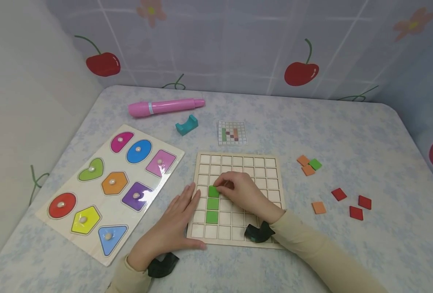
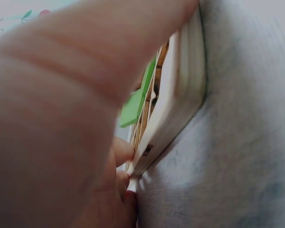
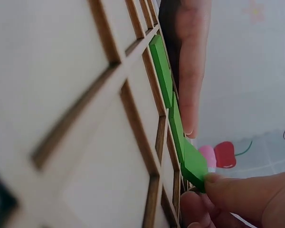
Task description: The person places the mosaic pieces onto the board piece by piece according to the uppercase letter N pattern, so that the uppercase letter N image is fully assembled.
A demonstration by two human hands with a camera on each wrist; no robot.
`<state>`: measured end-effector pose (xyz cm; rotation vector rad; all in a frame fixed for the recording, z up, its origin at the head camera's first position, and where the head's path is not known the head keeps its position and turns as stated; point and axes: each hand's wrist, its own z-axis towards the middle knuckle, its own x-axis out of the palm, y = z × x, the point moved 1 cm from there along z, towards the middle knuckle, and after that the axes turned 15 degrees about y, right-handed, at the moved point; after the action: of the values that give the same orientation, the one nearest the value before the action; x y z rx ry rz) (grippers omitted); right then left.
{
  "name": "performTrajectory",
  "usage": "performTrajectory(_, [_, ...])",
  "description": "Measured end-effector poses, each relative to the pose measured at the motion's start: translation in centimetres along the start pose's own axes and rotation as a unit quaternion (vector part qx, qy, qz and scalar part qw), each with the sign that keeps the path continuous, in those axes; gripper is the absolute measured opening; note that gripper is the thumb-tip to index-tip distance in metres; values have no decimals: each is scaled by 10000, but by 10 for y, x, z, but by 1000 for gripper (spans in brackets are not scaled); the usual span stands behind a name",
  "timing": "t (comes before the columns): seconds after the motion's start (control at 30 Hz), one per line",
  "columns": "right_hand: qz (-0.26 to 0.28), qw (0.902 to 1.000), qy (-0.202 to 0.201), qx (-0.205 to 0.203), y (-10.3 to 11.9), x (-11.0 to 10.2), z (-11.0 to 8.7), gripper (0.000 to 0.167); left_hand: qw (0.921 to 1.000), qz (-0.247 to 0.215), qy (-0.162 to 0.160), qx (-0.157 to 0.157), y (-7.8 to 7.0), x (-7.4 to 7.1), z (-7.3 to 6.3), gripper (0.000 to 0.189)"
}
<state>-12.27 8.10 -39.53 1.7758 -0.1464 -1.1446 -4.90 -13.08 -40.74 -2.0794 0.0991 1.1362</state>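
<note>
A wooden grid board (image 1: 234, 243) lies flat on the table, two green square tiles (image 1: 212, 203) set in cells of one column near its left side. My right hand (image 1: 243, 193) reaches over the board and pinches a third green tile (image 3: 194, 164) at the far end of that row. In the right wrist view this tile is tilted, thumb on its edge. My left hand (image 1: 174, 224) rests along the board's left edge with fingers extended, its thumb by the near edge. In the left wrist view, the hand covers much of the board.
Right of the board lie orange tiles (image 1: 319, 207), red tiles (image 1: 356, 213) and a green tile (image 1: 315, 164). A knobbed shape puzzle (image 1: 92, 195) is on the left. Beyond sit a pattern card (image 1: 232, 133), a teal curved block (image 1: 187, 125) and a pink microphone-shaped object (image 1: 166, 107).
</note>
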Motion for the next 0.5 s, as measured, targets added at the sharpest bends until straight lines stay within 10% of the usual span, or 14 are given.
performTrajectory(0.27, [-60,9999,-37,131,-4,-9,-5,12,10000,-8,-8,-18,0,0,0,123])
performTrajectory(0.5, [421,9962,-551,519,-38,-63,-40,22,10000,-88,29,-17,-1,0,0,124])
